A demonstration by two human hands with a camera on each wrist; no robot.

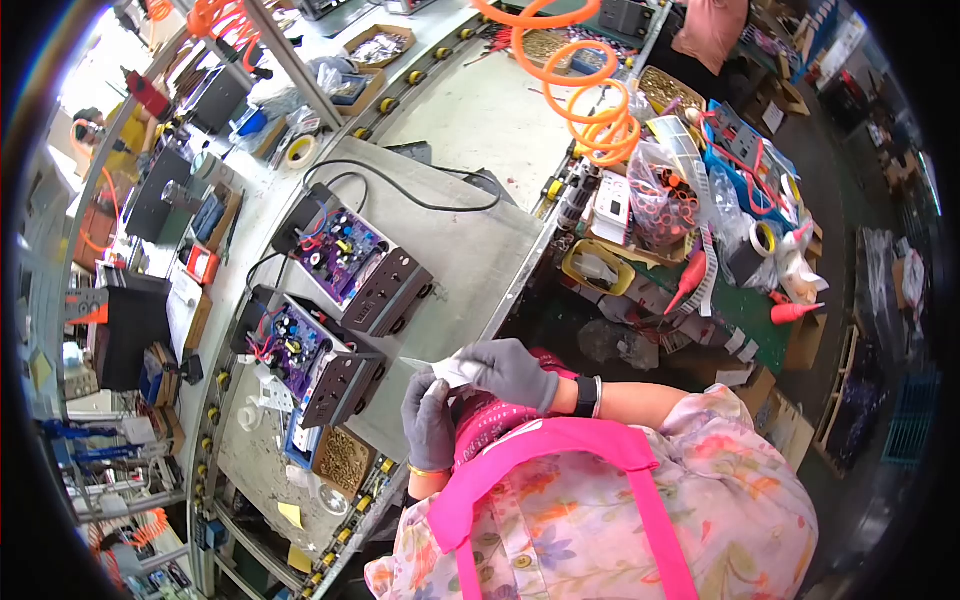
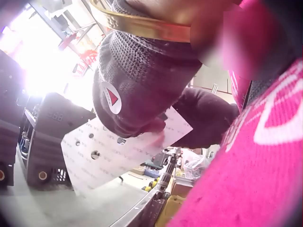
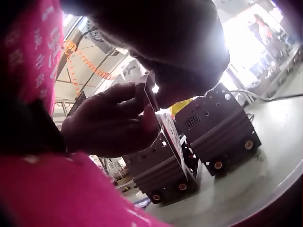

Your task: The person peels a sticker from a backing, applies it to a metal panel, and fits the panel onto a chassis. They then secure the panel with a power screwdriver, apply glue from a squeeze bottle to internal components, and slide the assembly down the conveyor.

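A thin white sheet [image 1: 457, 373] is held up between both grey-gloved hands, in front of the body. Printed backing and several small holes show on the sheet [image 2: 102, 153] in the left wrist view. My left hand [image 1: 429, 432] pinches its edge between thumb and fingers; the right wrist view shows this left hand [image 3: 111, 120] at the edge of the tilted sheet [image 3: 171, 137]. My right hand [image 1: 512, 373] pinches the other side, its fingertips partly hidden. Two open-topped units, the upper [image 1: 385, 292] and the lower [image 1: 343, 384], stand left of the hands with circuit boards exposed.
A black cable [image 1: 420, 204] loops over the grey worktop [image 1: 440, 260]. Below the units lie a box of small brass-coloured parts [image 1: 342, 460] and a blue tray [image 1: 300, 440]. A yellow bin [image 1: 598, 268] and bagged parts [image 1: 660, 205] stand right of the metal rail; an orange coiled hose [image 1: 600, 120] hangs above.
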